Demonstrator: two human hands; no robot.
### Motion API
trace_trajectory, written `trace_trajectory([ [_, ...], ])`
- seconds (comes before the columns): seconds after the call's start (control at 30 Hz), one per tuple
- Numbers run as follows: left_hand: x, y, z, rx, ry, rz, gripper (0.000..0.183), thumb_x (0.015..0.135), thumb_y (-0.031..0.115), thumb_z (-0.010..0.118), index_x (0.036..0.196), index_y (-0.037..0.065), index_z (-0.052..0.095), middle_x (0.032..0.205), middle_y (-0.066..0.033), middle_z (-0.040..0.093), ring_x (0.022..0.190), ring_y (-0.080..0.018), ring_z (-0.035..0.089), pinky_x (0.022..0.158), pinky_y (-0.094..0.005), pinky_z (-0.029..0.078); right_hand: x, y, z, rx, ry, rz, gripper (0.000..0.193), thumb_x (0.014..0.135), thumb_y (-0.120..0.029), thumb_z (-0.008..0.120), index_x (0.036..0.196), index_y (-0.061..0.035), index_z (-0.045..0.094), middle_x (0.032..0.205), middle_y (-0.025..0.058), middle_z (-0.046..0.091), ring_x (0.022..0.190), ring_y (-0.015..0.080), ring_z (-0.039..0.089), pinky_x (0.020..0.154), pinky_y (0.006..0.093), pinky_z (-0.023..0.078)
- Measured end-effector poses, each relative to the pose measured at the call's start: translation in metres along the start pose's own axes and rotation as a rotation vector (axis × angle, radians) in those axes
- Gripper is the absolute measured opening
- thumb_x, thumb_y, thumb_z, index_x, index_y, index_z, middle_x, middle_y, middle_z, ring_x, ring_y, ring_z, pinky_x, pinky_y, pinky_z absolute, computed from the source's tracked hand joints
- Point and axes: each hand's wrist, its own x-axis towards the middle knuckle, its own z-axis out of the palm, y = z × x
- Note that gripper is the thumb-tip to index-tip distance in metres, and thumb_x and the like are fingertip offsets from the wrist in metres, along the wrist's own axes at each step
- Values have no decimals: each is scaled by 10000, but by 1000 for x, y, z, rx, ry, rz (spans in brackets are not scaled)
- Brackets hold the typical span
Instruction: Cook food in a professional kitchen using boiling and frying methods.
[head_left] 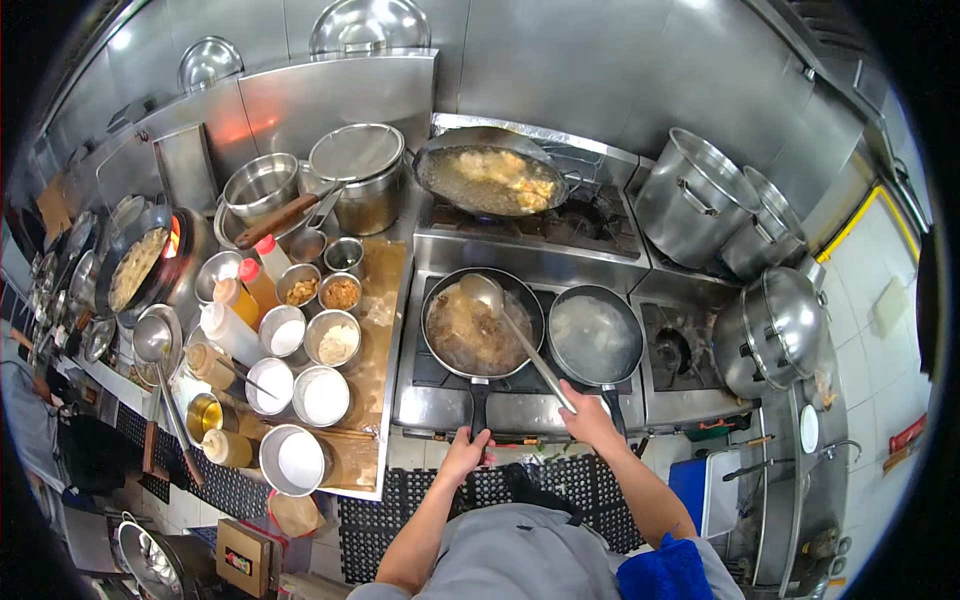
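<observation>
1. The left hand (463,455) is closed around the end of the left pan's black handle (480,405), at the front edge of the stove (420,405).
2. The right hand (588,413) is wrapped around the shaft of a metal ladle (543,368), its bowl in the brownish contents.
3. The left pan (536,315) sits near the stove's front left corner, just beside a second pan (634,345) of cloudy liquid.

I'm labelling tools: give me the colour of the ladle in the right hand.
The ladle is silver-grey; the head view shows it best.
</observation>
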Motion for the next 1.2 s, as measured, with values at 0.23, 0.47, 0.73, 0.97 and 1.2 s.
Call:
trace_trajectory([
  [0.23,7,-5,-3,22,-36,24,432,943,277,543,1182,-27,351,856,-90,618,599,-171,622,522,-272,497,17,-3,8,-204,104,-28,613,751,-24,578,1344,-123,460,911,195,582,799,393,594,711,462,481],
  [0.47,0,4,-2,5,-11,17,390,924,247,566,1124,-39,391,856,-97,619,616,-174,630,525,-271,502,3,-12,-3,-286,-7,-129,656,743,21,553,1356,-183,444,865,142,508,739,356,567,667,448,473],
  [0.73,31,13,1,-121,-29,-50,273,853,148,591,999,-12,426,798,-87,595,568,-156,608,478,-273,489,-44,-7,-40,-215,-37,-154,600,759,10,548,1328,-168,480,809,153,515,750,354,548,699,435,459],
  [0.97,47,14,11,6,152,-44,340,844,196,614,1042,-44,479,674,-64,569,463,-151,549,398,-295,448,-96,-14,-54,170,57,-14,520,757,-35,636,1264,-28,524,976,217,626,892,330,624,785,356,484],
  [1.2,56,3,20,420,437,28,624,735,235,605,1215,-145,482,688,-220,654,576,-260,667,594,-340,529,-95,14,-29,257,155,84,529,774,-57,649,1271,29,490,892,232,633,792,344,640,732,354,490],
])
